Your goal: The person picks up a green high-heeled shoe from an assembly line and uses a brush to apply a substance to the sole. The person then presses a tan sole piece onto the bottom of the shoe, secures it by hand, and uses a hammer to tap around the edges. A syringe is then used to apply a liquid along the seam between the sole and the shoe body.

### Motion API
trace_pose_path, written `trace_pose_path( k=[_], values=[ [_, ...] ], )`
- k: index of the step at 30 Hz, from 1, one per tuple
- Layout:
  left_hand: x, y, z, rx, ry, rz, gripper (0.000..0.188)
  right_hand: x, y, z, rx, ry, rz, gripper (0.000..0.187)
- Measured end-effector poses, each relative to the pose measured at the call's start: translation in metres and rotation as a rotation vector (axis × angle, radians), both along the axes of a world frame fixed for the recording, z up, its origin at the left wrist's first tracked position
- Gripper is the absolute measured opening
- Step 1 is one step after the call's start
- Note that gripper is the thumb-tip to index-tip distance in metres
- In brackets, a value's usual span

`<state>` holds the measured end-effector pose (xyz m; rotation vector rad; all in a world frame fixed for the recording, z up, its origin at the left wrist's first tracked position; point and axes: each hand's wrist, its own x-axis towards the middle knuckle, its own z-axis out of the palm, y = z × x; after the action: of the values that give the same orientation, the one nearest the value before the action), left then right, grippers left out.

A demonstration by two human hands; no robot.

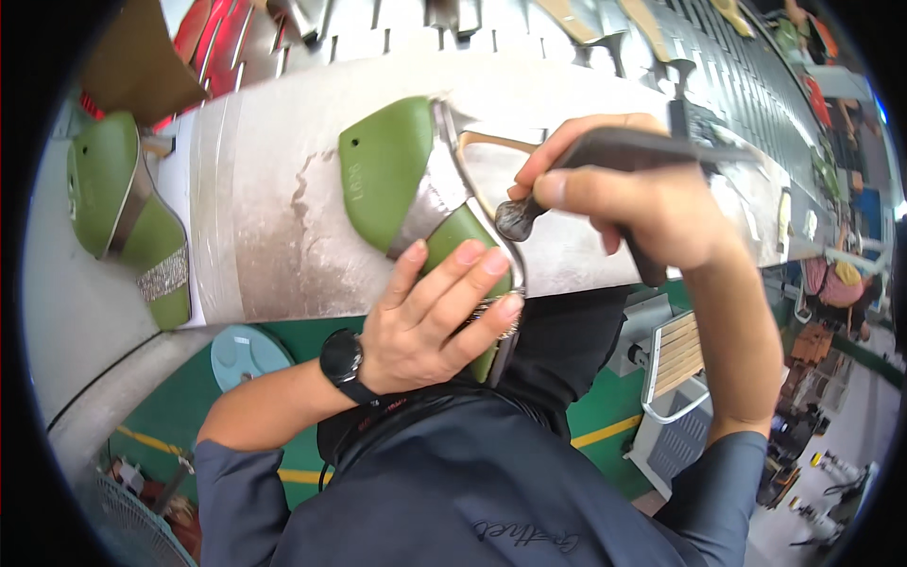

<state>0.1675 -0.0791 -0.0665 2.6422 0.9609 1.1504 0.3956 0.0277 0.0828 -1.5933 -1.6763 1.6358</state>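
A green shoe last (385, 161) lies tilted at the bench's near edge, its narrower end toward my waist. A silver strap (432, 200) crosses it, and a glittery band is partly hidden under my fingers. My left hand (435, 317) wraps over the lower part of the last and holds it, fingers a little spread. My right hand (642, 203) is closed around a dark hand tool (614, 149) with a rounded metal head. That head is beside the last's right edge; whether it touches is unclear. A tan strip (496, 142) runs out from that edge.
Another green shoe last (104, 170) with a dark strap and glittery band stands at the left. The pale, stained bench top (269, 208) bends across the middle. Beyond it is a slatted metal rack (397, 38) with tools and parts. A wooden-slatted stool (675, 354) stands right of my legs.
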Motion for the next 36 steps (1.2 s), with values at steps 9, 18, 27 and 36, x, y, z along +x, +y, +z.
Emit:
trace_pose_path(
  k=[9,18,27,36],
  values=[
    [0.006,0.060,0.076,-0.024,-0.227,-0.272,0.061,0.086,-0.094,-0.069,0.984,-0.586,-0.152,0.038],
    [0.001,0.143,0.062,-1.524,-0.978,-0.475,0.082,0.131,-0.064,-0.057,0.417,0.310,-0.911,0.074],
    [0.015,0.138,0.035,-1.510,-0.682,-0.489,0.068,0.050,-0.128,-0.031,0.577,0.287,-0.525,0.050],
    [0.012,0.133,0.047,-1.492,-0.646,-0.521,0.070,-0.008,-0.131,-0.038,0.650,0.531,-0.117,0.063]
  ],
)
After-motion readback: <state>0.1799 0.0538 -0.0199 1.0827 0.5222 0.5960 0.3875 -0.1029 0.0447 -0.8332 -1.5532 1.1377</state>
